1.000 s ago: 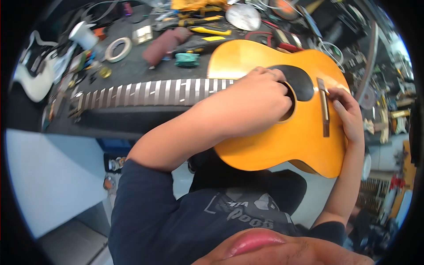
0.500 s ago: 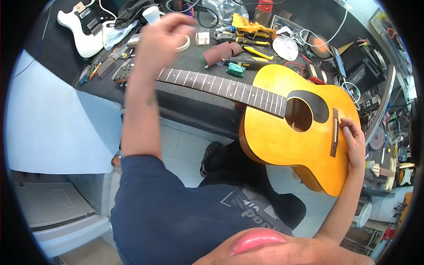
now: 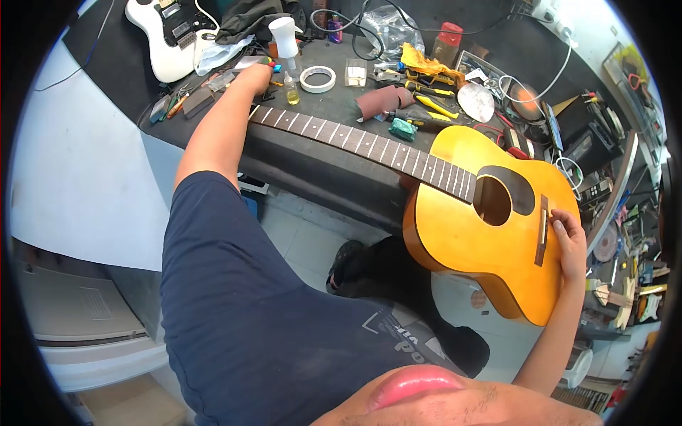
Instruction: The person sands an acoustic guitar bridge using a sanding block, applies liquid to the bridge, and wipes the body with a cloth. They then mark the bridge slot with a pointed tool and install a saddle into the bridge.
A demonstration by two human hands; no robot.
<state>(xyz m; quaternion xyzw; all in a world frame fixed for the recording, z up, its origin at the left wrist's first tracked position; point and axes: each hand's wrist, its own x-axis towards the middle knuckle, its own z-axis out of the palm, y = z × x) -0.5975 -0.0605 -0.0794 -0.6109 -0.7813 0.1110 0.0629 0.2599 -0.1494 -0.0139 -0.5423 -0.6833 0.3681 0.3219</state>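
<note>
Guitar of amber-yellow wood is lying face up at the near edge of the dark table, its body jutting past that edge on the right. Its dark fretboard with pale frets is stretching left along the near edge, and the end is disappearing behind the left forearm. A black pickguard is curving around part of the soundhole.

The right hand is resting on the guitar's body just beside the narrow brown bridge, its fingers loosely bent and gripping nothing visibly. The left hand is resting low over the left part of the table, among small tools and coloured bits; its fingers are partly hidden, so how far open it is and whether it is holding anything cannot be told.

Near the left hand, a white flared plastic cup and a small clear bottle of yellow liquid are standing. Farther right, a white ring of tape, a curled maroon sandpaper sheet and a small green packet are lying beyond the fretboard. Yellow-handled tools and a round silvery disc are lying behind the guitar's body. Towards the table's left end, a white electric guitar body is lying.
</note>
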